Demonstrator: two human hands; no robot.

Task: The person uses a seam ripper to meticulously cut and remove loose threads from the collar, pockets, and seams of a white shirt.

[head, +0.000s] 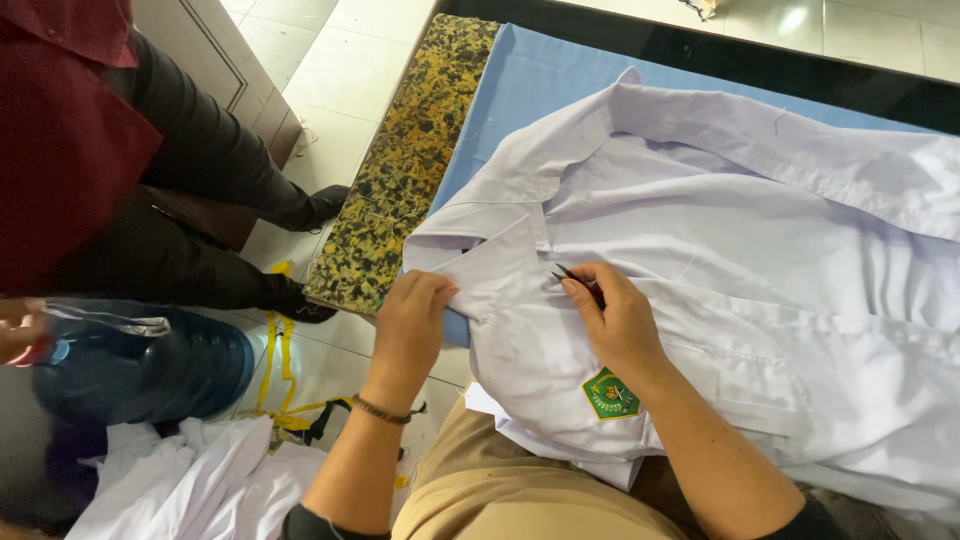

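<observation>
A white shirt [760,260] with a green crest patch [610,393] lies spread over a blue cloth [540,75] on a table. My left hand [412,322] pinches the shirt's edge near the collar and holds the fabric down. My right hand [615,315] grips a small dark pointed tool [572,273], whose tip touches the fabric just under the collar. The patch sits right below my right wrist.
A yellow-and-black patterned pad [410,150] runs along the table's left side. Another person in dark trousers [190,190] and a red top stands at the left. A large blue water bottle [140,365], a yellow strap [272,365] and more white cloth [190,480] lie on the tiled floor.
</observation>
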